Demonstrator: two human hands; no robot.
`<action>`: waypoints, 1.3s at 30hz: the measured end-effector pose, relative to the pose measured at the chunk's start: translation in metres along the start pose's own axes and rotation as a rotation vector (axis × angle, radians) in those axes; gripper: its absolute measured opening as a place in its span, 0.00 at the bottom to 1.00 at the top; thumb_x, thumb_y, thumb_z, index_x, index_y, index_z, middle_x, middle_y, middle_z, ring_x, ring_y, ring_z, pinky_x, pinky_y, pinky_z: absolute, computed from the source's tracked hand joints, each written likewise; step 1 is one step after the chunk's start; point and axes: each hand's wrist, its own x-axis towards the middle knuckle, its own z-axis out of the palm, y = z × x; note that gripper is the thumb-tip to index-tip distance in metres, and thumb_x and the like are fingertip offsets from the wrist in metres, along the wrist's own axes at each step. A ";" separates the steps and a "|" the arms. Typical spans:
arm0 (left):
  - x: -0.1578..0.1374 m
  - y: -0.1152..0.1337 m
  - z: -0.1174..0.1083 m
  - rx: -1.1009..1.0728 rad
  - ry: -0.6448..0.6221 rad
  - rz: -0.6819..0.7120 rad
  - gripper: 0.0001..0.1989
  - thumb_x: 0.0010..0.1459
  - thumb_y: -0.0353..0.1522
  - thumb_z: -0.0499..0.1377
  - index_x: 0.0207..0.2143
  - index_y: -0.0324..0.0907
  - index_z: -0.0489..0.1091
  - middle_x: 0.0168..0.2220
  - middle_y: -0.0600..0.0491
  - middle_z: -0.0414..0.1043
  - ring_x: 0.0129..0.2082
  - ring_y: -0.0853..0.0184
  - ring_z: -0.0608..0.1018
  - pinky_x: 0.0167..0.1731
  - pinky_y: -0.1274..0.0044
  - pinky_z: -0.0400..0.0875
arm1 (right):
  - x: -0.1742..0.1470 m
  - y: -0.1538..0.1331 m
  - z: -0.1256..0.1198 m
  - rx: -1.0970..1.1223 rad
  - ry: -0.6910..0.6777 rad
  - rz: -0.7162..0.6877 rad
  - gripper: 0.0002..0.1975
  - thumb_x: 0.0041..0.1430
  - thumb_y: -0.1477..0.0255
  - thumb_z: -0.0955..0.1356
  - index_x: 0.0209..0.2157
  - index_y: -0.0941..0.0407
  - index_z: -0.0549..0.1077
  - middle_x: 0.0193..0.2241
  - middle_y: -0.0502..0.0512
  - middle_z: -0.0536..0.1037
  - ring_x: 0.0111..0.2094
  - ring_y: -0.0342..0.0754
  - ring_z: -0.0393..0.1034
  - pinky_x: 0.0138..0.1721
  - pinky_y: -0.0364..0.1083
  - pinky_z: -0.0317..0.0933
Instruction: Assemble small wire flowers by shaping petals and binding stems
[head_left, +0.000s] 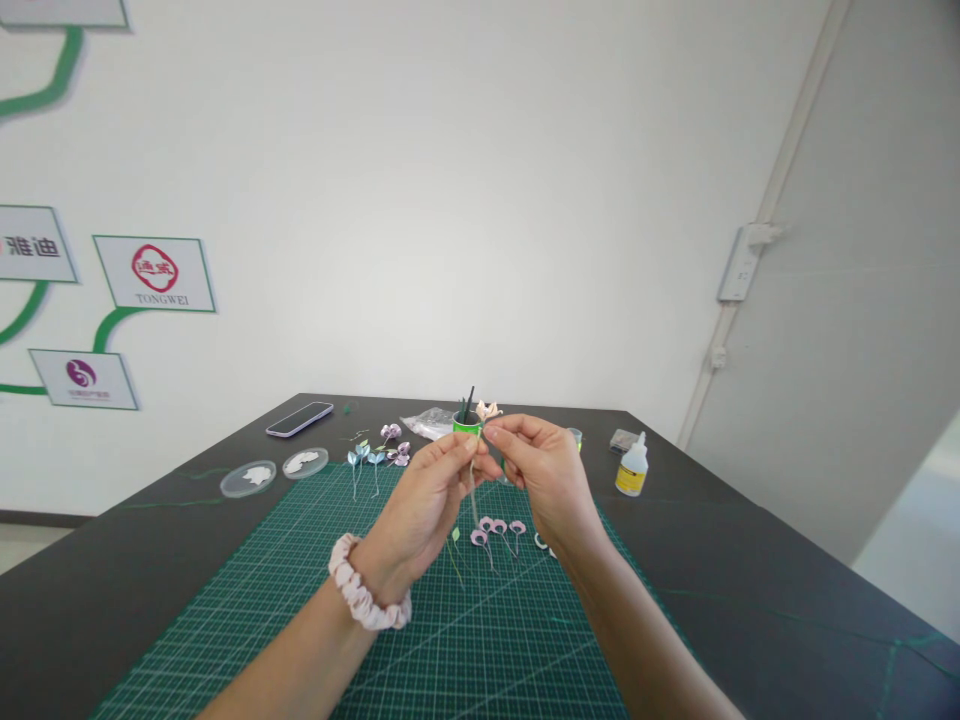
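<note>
Above the cutting mat (420, 660), the left hand (427, 495) and right hand (546, 480) pinch the pale flower (489, 410) below its petals, likely to spare them.

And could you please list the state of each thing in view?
Peach flower, held up
Left hand, pinching this flower
Right hand, fingertips together
Smartphone, flat, screen dark
Clear dishes, holding white pieces
Squeeze bottle, upright
Green cup, upright, holding dark tools
Plastic bag, crumpled
Cutting mat, flat
Scrunchie, worn
</note>
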 end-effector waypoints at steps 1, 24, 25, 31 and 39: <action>0.000 0.000 0.000 0.001 -0.005 0.000 0.16 0.61 0.30 0.55 0.21 0.38 0.74 0.24 0.54 0.71 0.30 0.71 0.71 0.40 0.78 0.65 | 0.000 0.000 0.000 0.003 0.001 0.000 0.08 0.38 0.68 0.73 0.20 0.59 0.76 0.14 0.46 0.70 0.14 0.35 0.50 0.15 0.39 0.43; -0.001 0.000 0.001 0.025 0.034 -0.021 0.14 0.58 0.32 0.59 0.20 0.40 0.73 0.24 0.53 0.72 0.32 0.67 0.73 0.41 0.73 0.65 | 0.002 0.003 -0.002 -0.010 -0.008 0.005 0.11 0.39 0.65 0.74 0.21 0.59 0.76 0.12 0.44 0.64 0.13 0.35 0.49 0.15 0.39 0.41; -0.001 0.000 0.001 0.018 0.035 -0.027 0.14 0.58 0.32 0.59 0.20 0.40 0.73 0.24 0.53 0.72 0.32 0.67 0.73 0.42 0.73 0.65 | 0.002 0.003 -0.002 -0.013 -0.009 0.004 0.11 0.39 0.65 0.74 0.21 0.59 0.76 0.12 0.44 0.64 0.13 0.35 0.49 0.15 0.39 0.41; -0.002 0.001 0.003 -0.005 0.051 -0.044 0.13 0.57 0.32 0.59 0.20 0.40 0.72 0.23 0.54 0.72 0.31 0.67 0.73 0.43 0.72 0.65 | 0.001 0.003 -0.003 -0.016 -0.009 -0.001 0.11 0.39 0.65 0.74 0.21 0.59 0.76 0.12 0.44 0.64 0.14 0.36 0.48 0.15 0.39 0.40; -0.001 0.002 0.002 0.018 0.060 -0.030 0.13 0.56 0.34 0.61 0.20 0.41 0.72 0.24 0.53 0.71 0.32 0.66 0.73 0.43 0.71 0.64 | 0.000 0.002 -0.004 -0.040 0.004 -0.029 0.11 0.40 0.65 0.74 0.21 0.58 0.76 0.12 0.45 0.65 0.14 0.36 0.49 0.15 0.39 0.42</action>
